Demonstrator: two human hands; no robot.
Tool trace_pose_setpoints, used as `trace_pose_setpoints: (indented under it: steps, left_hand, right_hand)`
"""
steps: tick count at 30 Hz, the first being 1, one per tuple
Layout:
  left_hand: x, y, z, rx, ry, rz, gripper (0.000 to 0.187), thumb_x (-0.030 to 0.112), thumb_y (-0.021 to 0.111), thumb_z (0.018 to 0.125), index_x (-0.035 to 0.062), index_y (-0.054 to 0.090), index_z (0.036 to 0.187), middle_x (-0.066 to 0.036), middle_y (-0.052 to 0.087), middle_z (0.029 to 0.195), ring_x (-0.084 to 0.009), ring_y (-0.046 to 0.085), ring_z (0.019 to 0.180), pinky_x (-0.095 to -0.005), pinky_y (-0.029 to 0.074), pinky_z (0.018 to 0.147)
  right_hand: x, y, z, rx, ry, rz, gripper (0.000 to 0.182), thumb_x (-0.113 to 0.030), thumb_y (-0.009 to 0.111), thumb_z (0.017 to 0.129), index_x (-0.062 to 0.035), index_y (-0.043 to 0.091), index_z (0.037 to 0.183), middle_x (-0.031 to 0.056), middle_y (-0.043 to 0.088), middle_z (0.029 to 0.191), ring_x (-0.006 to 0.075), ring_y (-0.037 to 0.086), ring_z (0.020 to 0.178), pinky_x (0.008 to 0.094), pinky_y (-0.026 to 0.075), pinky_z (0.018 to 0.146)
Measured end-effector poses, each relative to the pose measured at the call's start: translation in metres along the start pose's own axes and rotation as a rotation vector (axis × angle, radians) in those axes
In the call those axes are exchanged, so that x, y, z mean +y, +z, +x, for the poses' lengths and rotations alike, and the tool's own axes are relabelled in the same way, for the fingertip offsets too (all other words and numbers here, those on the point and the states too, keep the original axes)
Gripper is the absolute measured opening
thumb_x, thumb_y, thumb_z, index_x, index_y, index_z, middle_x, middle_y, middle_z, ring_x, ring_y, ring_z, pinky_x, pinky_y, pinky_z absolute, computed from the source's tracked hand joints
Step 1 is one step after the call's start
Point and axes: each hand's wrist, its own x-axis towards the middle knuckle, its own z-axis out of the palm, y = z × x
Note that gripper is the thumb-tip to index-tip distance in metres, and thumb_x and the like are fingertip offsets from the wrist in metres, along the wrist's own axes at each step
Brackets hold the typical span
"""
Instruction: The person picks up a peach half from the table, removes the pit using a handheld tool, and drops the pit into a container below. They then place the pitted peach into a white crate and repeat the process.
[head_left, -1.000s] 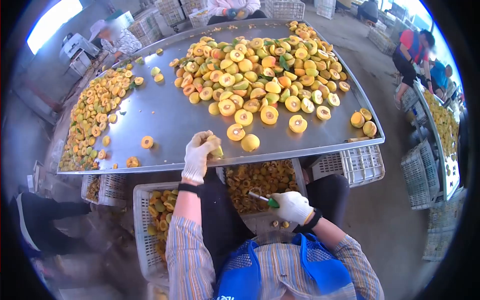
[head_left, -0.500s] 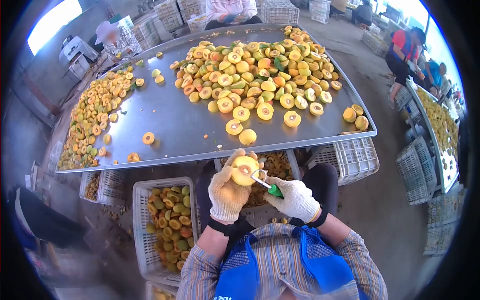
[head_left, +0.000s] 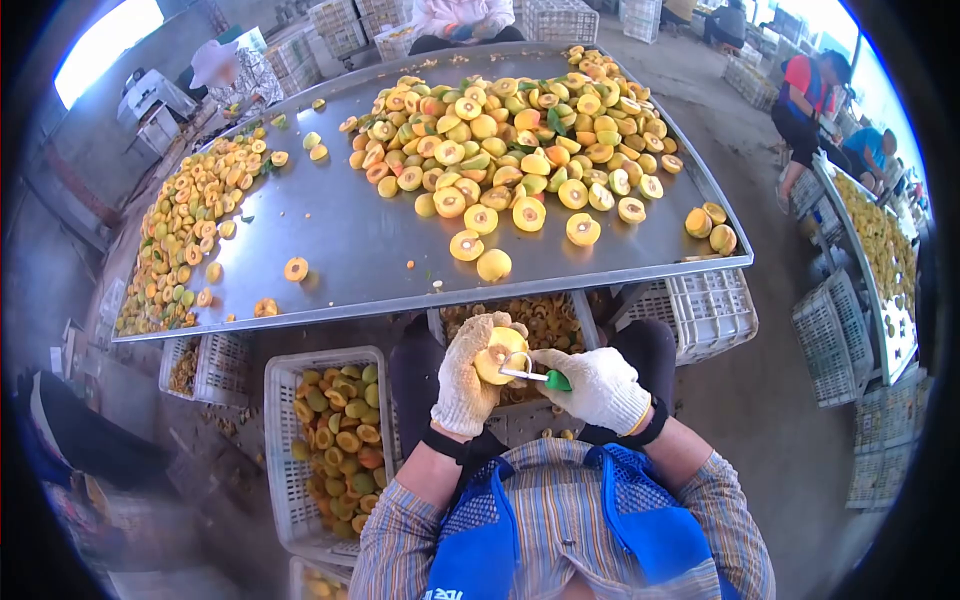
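Observation:
In the head view, my left hand [head_left: 462,388], in a knitted cotton glove, has its fingers wrapped round a yellow peach half [head_left: 490,364], its cut face turned toward my right hand. My right hand [head_left: 603,388], gloved too, grips the green handle of a pitting tool [head_left: 557,380]. The tool's wire loop lies against the right part of the cut face, its shaft nearly level. Both hands are in front of the table's near edge, over a crate [head_left: 586,325] of peach scraps between my knees.
A metal table [head_left: 350,255] carries a large pile of peach halves [head_left: 500,140] and another heap [head_left: 190,225] at left. A white crate [head_left: 280,460] of halves stands on the floor at left. An upturned-looking crate [head_left: 710,315] sits under the right corner. Other people work around.
The pitting tool has swung closer to level, and its loop has shifted lower on the cut face. Both hands have moved slightly; the peach half is turned a little.

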Motion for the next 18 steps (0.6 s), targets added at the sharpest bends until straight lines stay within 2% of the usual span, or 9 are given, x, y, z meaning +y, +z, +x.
trace_pose_setpoints:
  steps: [2,3,6,11,13,14,17,18]
  left_hand:
    - [0.001,0.006,-0.005,0.007,-0.022,0.105,0.046,0.041,0.053,0.101,-0.0026,0.062,0.113,-0.017,0.067,0.103,-0.0271,0.068,0.092,-0.0357,0.057,0.083]
    - [0.001,0.01,-0.007,0.018,-0.007,0.116,0.054,0.049,0.052,0.1,-0.003,0.064,0.109,-0.017,0.068,0.101,-0.0271,0.068,0.091,-0.036,0.057,0.083]
    - [0.001,0.017,-0.013,0.106,-0.02,0.129,0.06,0.053,0.048,0.101,-0.0039,0.065,0.108,-0.019,0.069,0.102,-0.031,0.069,0.094,-0.0404,0.058,0.085]
    - [0.0,0.021,-0.018,0.075,-0.065,0.163,0.065,0.058,0.047,0.1,-0.0038,0.066,0.107,-0.019,0.069,0.102,-0.0318,0.07,0.09,-0.0415,0.059,0.084]
    - [-0.002,0.025,-0.019,0.098,-0.094,0.219,0.066,0.059,0.047,0.099,-0.0042,0.067,0.101,-0.015,0.07,0.095,-0.0225,0.07,0.084,-0.0344,0.058,0.079]
    - [-0.002,0.025,-0.019,0.097,-0.109,0.221,0.066,0.059,0.047,0.099,-0.0042,0.067,0.101,-0.015,0.07,0.095,-0.0225,0.07,0.084,-0.0344,0.058,0.079]
    - [-0.002,0.031,-0.02,0.037,-0.072,0.602,0.071,0.061,0.044,0.1,-0.0045,0.071,0.092,-0.01,0.069,0.079,-0.0162,0.066,0.071,-0.0267,0.053,0.071]
    - [-0.002,0.03,-0.019,0.033,-0.088,0.607,0.071,0.061,0.044,0.1,-0.0045,0.071,0.092,-0.01,0.069,0.079,-0.0162,0.066,0.071,-0.0267,0.053,0.071]
  right_hand:
    - [0.005,0.003,0.001,-0.007,-0.037,-0.022,0.034,-0.026,0.069,0.085,-0.015,0.065,0.117,0.0101,0.068,0.068,0.0307,0.068,0.062,0.0422,0.054,0.057]
    - [0.006,0.003,0.002,-0.032,-0.052,-0.032,0.032,-0.027,0.068,0.086,-0.0142,0.065,0.114,0.0102,0.067,0.068,0.0308,0.068,0.062,0.0426,0.054,0.057]
    - [0.006,0.001,0.005,-0.088,-0.069,-0.114,0.028,-0.029,0.067,0.086,-0.0127,0.067,0.109,0.0107,0.067,0.067,0.0313,0.068,0.061,0.0436,0.054,0.057]
    - [0.007,-0.002,0.006,-0.177,-0.048,-0.184,0.025,-0.026,0.066,0.083,-0.0113,0.069,0.103,0.0122,0.068,0.07,0.0335,0.068,0.063,0.0447,0.055,0.06]
    - [0.011,0.002,0.008,-0.271,-0.02,-0.153,0.025,-0.02,0.064,0.08,-0.0112,0.071,0.103,0.0133,0.069,0.074,0.0339,0.07,0.07,0.0441,0.056,0.066]
    - [0.014,0.005,0.008,-0.272,-0.007,-0.146,0.025,-0.02,0.064,0.08,-0.0112,0.071,0.103,0.0133,0.069,0.074,0.0339,0.07,0.07,0.0441,0.056,0.066]
    - [0.019,0.0,0.011,-0.433,0.012,-0.103,0.026,-0.016,0.064,0.077,-0.0127,0.072,0.102,0.0129,0.071,0.083,0.0325,0.071,0.083,0.0428,0.056,0.075]
    - [0.021,-0.002,0.013,-0.459,0.021,-0.131,0.026,-0.016,0.064,0.077,-0.0126,0.072,0.102,0.0132,0.071,0.084,0.0324,0.071,0.083,0.0428,0.056,0.075]
